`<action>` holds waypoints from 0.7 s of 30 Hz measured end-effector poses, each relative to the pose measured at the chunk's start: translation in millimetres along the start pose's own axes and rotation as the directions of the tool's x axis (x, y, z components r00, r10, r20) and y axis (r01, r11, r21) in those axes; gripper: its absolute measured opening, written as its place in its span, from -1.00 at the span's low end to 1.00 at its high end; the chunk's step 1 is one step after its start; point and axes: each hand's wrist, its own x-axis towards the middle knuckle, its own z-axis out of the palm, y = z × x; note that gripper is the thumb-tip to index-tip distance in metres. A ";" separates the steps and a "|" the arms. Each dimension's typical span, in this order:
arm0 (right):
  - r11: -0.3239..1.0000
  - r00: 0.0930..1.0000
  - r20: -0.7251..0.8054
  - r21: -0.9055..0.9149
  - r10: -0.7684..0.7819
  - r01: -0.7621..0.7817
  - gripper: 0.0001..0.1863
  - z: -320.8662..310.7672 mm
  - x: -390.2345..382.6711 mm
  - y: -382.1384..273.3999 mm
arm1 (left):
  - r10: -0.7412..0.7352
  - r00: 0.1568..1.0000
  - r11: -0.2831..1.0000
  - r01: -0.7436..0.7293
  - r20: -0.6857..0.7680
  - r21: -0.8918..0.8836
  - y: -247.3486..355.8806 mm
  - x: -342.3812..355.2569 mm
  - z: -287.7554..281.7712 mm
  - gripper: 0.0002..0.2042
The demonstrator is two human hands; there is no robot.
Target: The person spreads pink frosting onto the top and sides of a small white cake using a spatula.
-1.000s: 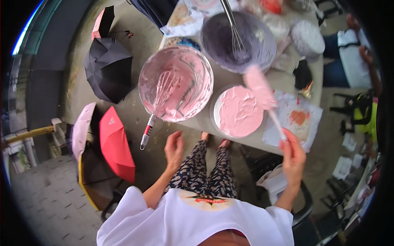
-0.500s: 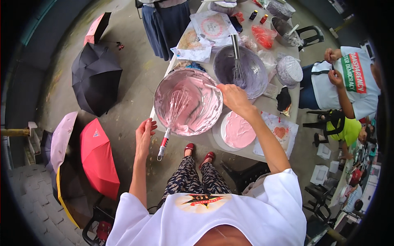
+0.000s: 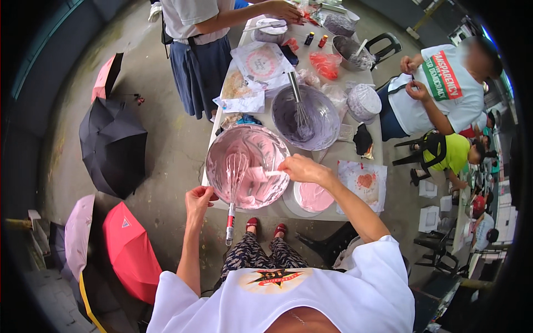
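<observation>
A steel mixing bowl (image 3: 212, 152) with pink icing smeared over its inside stands at the near left corner of the table. My right hand (image 3: 306, 168) grips the handle of a white spatula (image 3: 272, 174), whose blade lies in the pink icing. At the bowl's left rim, my left hand (image 3: 198, 202) has its fingers curled and seems to pinch the edge. A wire whisk (image 3: 237, 166) leans in the bowl, its handle sticking out over the near rim. Close to my right forearm is a round cake (image 3: 315, 197) topped with pink icing, on a white board.
Behind stands a larger bowl (image 3: 282, 114) of purple icing with a whisk (image 3: 300, 111). Stained papers (image 3: 363, 186), a purple-iced cake (image 3: 363, 102) and small bottles (image 3: 323, 40) share the table. Two people stand beside it. Open umbrellas (image 3: 114, 147) rest on the floor at left.
The spatula has moved from the bowl's right side toward its middle. My left hand has come up against the rim, fingers closing. The whole view has shifted, showing more of the table's far end.
</observation>
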 end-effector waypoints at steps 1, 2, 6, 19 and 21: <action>1.000 0.998 0.069 0.024 -0.013 0.011 -0.73 -0.8 -1.1 -5.5 | 0.009 1.000 1.000 -0.009 0.004 0.007 3.2 2.2 0.5 -0.78; 0.995 0.991 0.081 -0.001 -0.103 0.104 -0.73 2.0 -2.3 -4.5 | -0.007 1.000 1.000 0.007 0.005 0.014 5.4 1.8 3.1 -0.79; 0.994 0.985 0.135 0.001 -0.106 0.107 -0.72 -15.8 -11.5 -11.1 | -0.026 0.999 0.999 0.026 0.020 0.023 4.1 7.5 4.1 -0.80; 0.892 0.981 -0.075 -0.434 -0.178 0.128 -0.83 -23.1 12.0 -22.3 | -0.046 0.998 0.999 0.047 0.033 -0.008 8.9 -1.4 2.6 -0.81; 0.902 0.994 -0.031 -0.422 -0.109 0.086 -0.80 -20.3 14.8 -24.3 | -0.030 0.999 0.999 0.031 0.032 -0.044 8.6 2.5 2.9 -0.80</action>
